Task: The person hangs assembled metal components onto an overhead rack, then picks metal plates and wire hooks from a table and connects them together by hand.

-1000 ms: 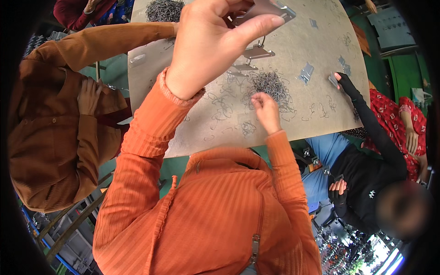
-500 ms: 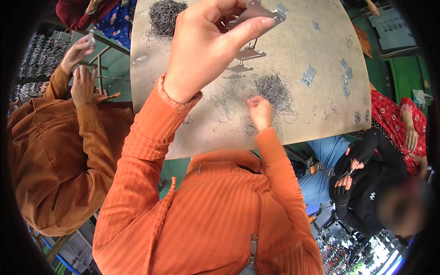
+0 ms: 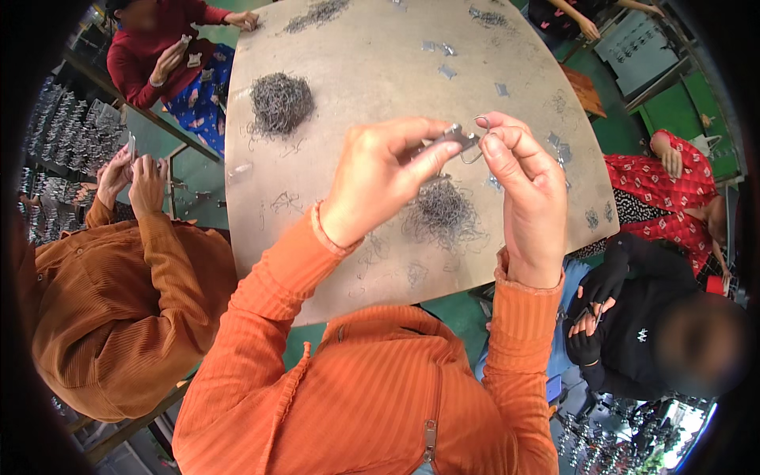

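My left hand pinches a small flat metal plate between thumb and fingers, raised above the table; its lower part is mostly hidden by the hand. Close beside it, my right hand grips a thin bent wire hook with thumb and forefinger. The hook's curved end is at the plate's right edge; whether it passes through a hole I cannot tell. Below both hands, a tangled pile of wire hooks lies on the brown tabletop.
A larger pile of wire hooks sits at the table's left. Several metal plates lie scattered toward the far side and right. Co-workers sit around: a brown-jacketed person on the left, a person in black on the right.
My right hand has risen from the near wire pile with a hook and come beside my left hand. The left hand has lowered with the plate. The view has shifted, showing more of the far table.
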The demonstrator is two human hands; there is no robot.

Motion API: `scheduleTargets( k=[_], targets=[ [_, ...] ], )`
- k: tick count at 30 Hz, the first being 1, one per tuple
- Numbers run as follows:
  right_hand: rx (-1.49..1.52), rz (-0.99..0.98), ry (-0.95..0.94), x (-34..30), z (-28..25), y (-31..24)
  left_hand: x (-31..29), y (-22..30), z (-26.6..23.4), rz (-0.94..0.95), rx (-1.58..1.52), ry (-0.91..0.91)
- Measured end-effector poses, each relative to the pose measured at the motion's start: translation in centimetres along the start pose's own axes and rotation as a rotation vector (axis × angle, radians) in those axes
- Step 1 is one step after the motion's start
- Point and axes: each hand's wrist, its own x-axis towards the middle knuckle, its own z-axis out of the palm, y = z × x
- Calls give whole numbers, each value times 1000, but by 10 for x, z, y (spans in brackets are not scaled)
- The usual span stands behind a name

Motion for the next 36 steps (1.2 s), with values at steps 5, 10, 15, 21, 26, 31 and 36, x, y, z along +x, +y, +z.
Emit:
scheduleTargets(
  k=[5, 10, 15, 21, 26, 31, 36],
  targets=[
    [69, -3, 63, -2, -9, -3, -5, 15, 14, 109, 58, 18],
    [120, 81, 119, -12, -22, -9, -5, 16, 38, 280, 110, 49],
    [-11, -77, 253, -26, -37, -16, 0, 24, 59, 352, 18, -36],
    [-115, -252, 407, -54, -72, -43, 38, -32, 91, 80, -324, -176],
    [-330, -334, 382, -93, -105, -67, 56, -170, 184, 14, 200, -209],
    [-317, -300, 564, -130, -116, -75, 48, -223, 270, 43, 473, -409],
    [-419, -228, 647, -164, -134, -68, 51, -219, 294, 255, 826, -497]
  ],
)
